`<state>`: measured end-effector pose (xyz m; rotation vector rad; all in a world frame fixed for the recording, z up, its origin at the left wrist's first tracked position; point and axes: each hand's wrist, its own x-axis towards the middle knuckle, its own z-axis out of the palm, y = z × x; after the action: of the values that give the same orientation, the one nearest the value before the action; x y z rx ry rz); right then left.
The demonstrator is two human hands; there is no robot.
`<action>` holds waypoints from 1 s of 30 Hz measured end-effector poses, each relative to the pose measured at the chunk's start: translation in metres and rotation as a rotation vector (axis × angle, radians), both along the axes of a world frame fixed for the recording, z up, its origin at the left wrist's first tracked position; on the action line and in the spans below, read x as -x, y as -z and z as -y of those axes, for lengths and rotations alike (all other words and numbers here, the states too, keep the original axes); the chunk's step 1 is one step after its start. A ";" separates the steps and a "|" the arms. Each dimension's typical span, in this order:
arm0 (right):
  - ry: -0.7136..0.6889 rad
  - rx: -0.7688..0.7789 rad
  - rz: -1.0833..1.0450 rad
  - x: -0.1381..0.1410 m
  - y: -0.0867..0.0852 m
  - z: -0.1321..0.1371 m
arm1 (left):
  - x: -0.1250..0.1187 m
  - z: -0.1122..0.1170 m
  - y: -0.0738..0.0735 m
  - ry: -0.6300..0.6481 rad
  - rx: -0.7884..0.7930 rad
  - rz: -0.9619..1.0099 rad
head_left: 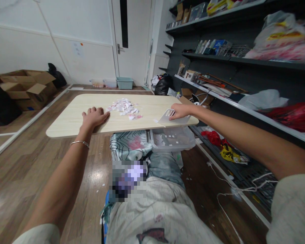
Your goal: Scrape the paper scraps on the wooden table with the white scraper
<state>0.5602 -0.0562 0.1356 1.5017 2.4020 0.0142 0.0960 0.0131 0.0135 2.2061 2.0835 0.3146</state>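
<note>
- The right hand (180, 111) pinches 1 white, flat plastic scraper with slots (164, 118), its fingers closed on the slotted upper part; the scraper stands tilted at the worktop's right end, near the front edge.
- The left hand (94, 118) lies palm down, fingers slightly spread, just left of 1 loose heap of torn white and pinkish paper scraps (123, 105); the heap lies between the 2 hands, well apart from the scraper.
- Counted: 2 hands, 1 scraper, 1 heap; the scraps are too many and too small to count.
- Below the front edge sits 1 translucent rectangular plastic bin (172, 148) with a few pale bits inside, beside 1 pale green cloth item with black wavy lines (129, 145).
- The worktop (65, 115) is pale wood-grain with rounded corners.
- Around it: brown plank floor (91, 210), 1 white door (135, 27), 1 teal tub (125, 83), dark grey shelves (208, 57) at right.
</note>
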 end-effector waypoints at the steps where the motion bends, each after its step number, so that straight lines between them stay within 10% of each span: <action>1: -0.015 0.019 -0.027 -0.001 0.001 -0.001 | 0.000 0.001 -0.001 0.000 0.002 0.005; 30: -0.046 0.015 0.029 0.006 -0.002 0.014 | 0.001 -0.003 0.002 -0.006 0.007 0.006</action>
<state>0.5545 -0.0706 0.1380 1.4290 2.4083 0.0276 0.0949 0.0166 0.0113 2.1922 2.0853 0.3135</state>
